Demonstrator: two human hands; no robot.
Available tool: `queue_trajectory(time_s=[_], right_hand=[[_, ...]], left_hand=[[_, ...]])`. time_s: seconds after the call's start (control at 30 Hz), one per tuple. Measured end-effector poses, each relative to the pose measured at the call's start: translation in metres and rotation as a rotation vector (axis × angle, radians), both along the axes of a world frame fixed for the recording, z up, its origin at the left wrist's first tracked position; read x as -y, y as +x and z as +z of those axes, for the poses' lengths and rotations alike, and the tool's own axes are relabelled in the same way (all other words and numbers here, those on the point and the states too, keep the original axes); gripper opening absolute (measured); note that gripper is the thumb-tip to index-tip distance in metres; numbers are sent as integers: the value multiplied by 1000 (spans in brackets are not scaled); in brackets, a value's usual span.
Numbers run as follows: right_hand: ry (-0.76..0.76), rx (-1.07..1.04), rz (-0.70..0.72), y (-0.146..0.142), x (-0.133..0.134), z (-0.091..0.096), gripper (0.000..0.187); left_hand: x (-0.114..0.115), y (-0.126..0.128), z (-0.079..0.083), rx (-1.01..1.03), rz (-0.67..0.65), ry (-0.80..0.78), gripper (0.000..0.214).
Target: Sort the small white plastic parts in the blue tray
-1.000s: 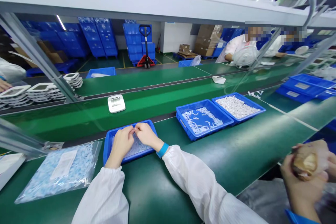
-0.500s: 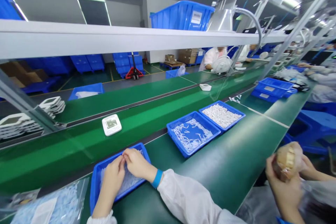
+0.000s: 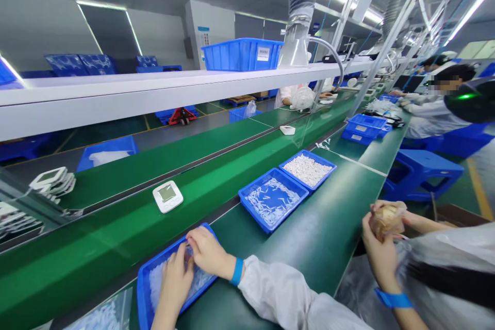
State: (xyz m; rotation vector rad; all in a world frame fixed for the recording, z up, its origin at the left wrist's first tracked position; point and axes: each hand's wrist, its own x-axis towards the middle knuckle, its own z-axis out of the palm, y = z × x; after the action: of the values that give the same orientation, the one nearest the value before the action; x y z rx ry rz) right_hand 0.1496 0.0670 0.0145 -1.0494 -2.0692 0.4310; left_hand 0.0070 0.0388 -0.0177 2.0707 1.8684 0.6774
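Note:
A blue tray (image 3: 144, 294) holding small translucent white pieces (image 3: 157, 281) stands at the near edge of the bench. Above it, my left hand (image 3: 178, 273) has its fingers pinched together. Close by on its right, my right hand (image 3: 209, 250), with a blue band on the wrist, is closed too, its fingertips almost meeting the left ones. Whatever lies between the fingertips is too small and hidden to make out. Beside the tray lies a clear bag (image 3: 112, 314) of pale blue pieces, partly out of view.
Farther right are a blue tray (image 3: 266, 197) with scattered thin white pieces and another full of white pieces (image 3: 307, 167). A white device with a screen (image 3: 167, 196) lies on the green belt (image 3: 116, 232). At right, a co-worker's hands hold a wrapped brownish object (image 3: 388, 219).
The view has shifted up and to the right. My hands stay over the tray, with the left fingers slightly lower against the right. The co-worker still holds the wrapped object.

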Motion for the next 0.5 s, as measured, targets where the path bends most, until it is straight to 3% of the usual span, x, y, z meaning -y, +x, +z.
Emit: queue_trajectory(time_s=[0.07,0.13,0.3,0.5], right_hand=[[156,59,-20,20,6,7,25],[239,22,-146,48,12,16,28],[182,-180,-573,125,17,36,31],[120,-126,-683,182,20,29,32]], left_hand=[[8,5,11,-65,-10,-8,34],[17,9,20,-115,-24,-43,30],[38,11,25,-134,-74,-130,29],[71,10,21,-132,-85,-120,29]])
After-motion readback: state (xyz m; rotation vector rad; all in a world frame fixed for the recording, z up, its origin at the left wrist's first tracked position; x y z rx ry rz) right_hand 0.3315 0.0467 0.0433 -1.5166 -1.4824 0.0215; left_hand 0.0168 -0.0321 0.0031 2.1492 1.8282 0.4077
